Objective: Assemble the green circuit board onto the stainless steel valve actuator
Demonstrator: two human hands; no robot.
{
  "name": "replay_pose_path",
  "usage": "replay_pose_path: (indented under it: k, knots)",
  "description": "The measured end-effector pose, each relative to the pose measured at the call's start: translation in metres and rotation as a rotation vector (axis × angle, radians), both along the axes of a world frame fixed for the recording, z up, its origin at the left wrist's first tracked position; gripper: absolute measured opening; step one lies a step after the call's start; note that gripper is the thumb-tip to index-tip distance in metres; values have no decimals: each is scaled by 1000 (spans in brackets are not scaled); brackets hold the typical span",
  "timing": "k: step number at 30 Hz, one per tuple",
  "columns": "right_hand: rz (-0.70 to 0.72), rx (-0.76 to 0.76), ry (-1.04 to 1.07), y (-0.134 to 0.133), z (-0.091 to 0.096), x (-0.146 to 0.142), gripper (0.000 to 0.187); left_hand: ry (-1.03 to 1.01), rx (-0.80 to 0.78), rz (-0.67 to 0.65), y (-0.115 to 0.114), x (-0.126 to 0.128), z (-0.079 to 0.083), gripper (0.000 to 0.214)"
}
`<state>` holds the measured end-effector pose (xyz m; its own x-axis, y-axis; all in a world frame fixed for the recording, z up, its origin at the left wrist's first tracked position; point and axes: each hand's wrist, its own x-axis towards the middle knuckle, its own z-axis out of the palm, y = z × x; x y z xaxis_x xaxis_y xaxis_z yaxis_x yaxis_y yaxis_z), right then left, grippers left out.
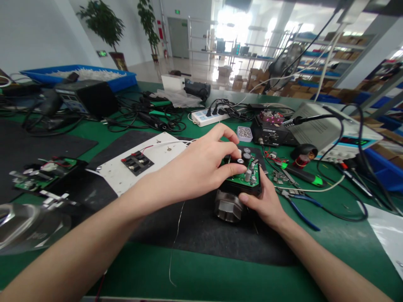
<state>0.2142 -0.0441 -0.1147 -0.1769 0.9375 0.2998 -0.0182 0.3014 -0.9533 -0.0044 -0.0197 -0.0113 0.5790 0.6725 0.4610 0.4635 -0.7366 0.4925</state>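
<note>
At the bottom of the frame, a thin, pale wire point(176, 243) trails over a flat black mat point(214, 241) onto the green tabletop point(151, 277). A shiny, rounded steel body point(37, 228) lies at the lower left, a loose green circuit board point(47, 172) just above it. Right of centre, a green circuit board with cylindrical capacitors in a black housing point(252, 176) sits above a faceted, silvery metal fitting point(229, 205). The right hand point(267, 199) holds the housing's right side, its thumb along the near edge. The left hand point(217, 157) arches over the board's left part, thumb and fingers bent and close together among the components; whether they pinch anything, I cannot tell. Blue-handled metal pliers point(304, 214) lie to the right of the hands. Left of centre, a white, flat panel point(115, 178) carries a black, rectangular block point(137, 162). Farther off stand a grey, boxy power supply point(333, 130) at the right and a white power strip point(204, 118) near upper centre. A long, blue plastic tray point(130, 79) occupies the upper left.
</note>
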Motion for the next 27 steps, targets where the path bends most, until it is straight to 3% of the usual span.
replay_pose_path:
  k: [27]
  knots:
    - [-10,74,-69,-1,-7,3,79,128,21,-84,4,-9,3,9]
